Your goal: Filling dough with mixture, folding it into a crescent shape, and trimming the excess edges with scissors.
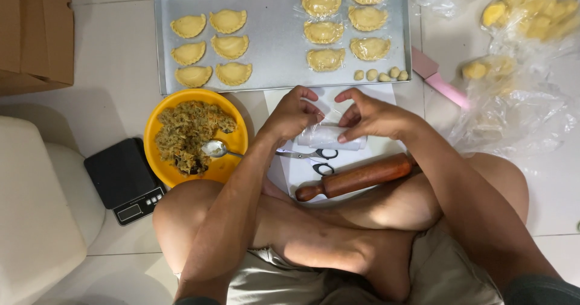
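Clear plastic roll (329, 137) sits pinched between my left hand (293, 114) and right hand (368, 116); I judge unrolling needs steady, even pulling.

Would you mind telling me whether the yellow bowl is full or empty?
Partly full: the yellow bowl holds a heap of shredded filling on its left side, with a spoon resting in it.

Left hand (292, 114), right hand (370, 115) press white plastic-wrapped piece (330, 137); rolling pin (356, 177) near.
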